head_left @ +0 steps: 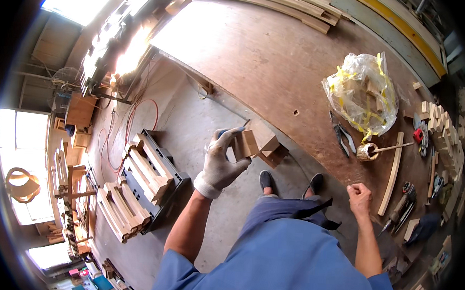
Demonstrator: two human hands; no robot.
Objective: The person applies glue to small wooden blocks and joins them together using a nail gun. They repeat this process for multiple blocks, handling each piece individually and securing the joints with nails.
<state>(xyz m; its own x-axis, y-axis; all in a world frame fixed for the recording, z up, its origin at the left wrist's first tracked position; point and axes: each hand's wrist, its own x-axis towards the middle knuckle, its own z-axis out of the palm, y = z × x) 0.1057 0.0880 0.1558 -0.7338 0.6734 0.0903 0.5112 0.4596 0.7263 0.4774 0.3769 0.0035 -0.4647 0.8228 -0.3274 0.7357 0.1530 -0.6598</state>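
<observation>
My left hand point(220, 162), in a pale work glove, grips a short wooden block point(246, 144) between thumb and fingers, out past the bench's edge. Just beyond that block are a larger light wooden block point(263, 136) and a darker wooden piece point(274, 156); how they are supported I cannot tell. Bare and curled, my right hand point(359, 197) is at the near edge of the brown workbench point(267, 69). Whatever its fingers may hold is hidden. Pliers point(342, 137) and a small pot point(367, 152) with a stick point(393, 147) across it lie farther up the bench.
A clear plastic bag point(364, 94) with yellow strips sits on the bench. A curved wooden strip point(392, 175), a drill-like tool point(400, 207) and stacked wooden blocks point(441, 128) are at right. Wooden frames point(148, 170) lie on a dark pallet point(165, 194) at left, near a red hose point(155, 110).
</observation>
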